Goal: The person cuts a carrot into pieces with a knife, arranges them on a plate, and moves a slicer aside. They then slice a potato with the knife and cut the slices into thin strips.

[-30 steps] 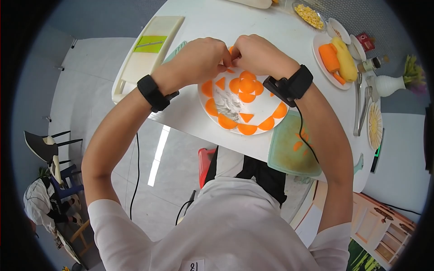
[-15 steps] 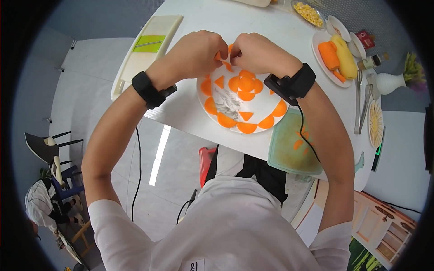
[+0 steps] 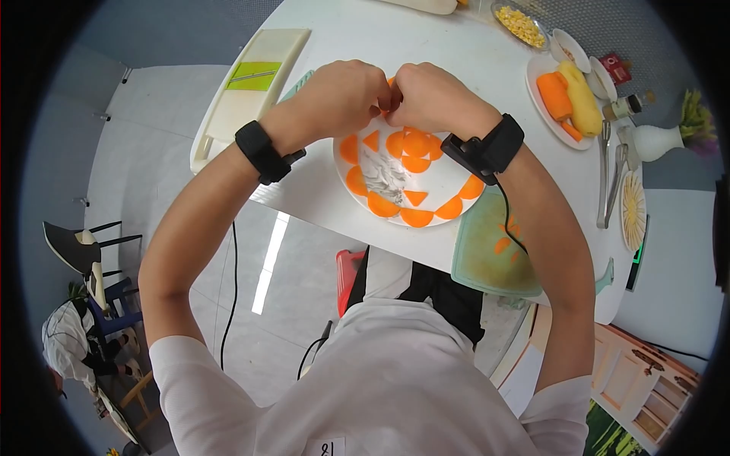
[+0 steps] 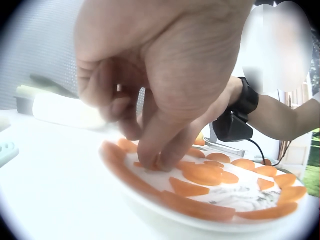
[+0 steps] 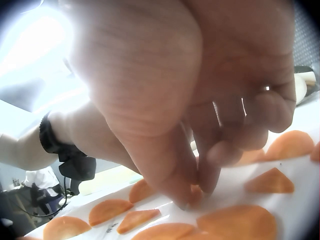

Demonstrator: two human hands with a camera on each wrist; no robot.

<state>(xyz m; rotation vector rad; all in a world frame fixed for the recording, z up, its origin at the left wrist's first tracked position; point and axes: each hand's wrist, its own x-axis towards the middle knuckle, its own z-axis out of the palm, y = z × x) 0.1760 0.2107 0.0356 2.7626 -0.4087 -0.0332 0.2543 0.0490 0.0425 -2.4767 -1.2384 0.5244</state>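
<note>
Both hands meet at the far side of a white plate [image 3: 449,178] laid out with orange carrot slices. My right hand [image 3: 437,99] pinches a small carrot piece [image 5: 196,193] between thumb and finger, low over the plate. My left hand [image 3: 346,95] bends in from the other side, thumb tip at the same piece, its other fingers curled and partly hidden. Half-round carrot slices [image 3: 417,218] line the rim. Overlapping rounds form a carrot flower [image 3: 415,143] in the middle, with triangular pieces [image 3: 371,140] around it and a whitish ruffled patch [image 3: 384,178] beside it.
A green cutting board [image 3: 487,258] with carrot scraps lies by the near edge. At left is a white slicer tray [image 3: 224,114]. A plate [image 3: 536,87] holds a carrot and a peeled yellow vegetable; tongs [image 3: 604,175], a white vase [image 3: 658,143] and a corn dish [image 3: 520,26] stand at right.
Half a second ago the hands were slightly apart with a small carrot piece showing between them. Now the fingertips have come together over it, and both hands sit slightly nearer the body.
</note>
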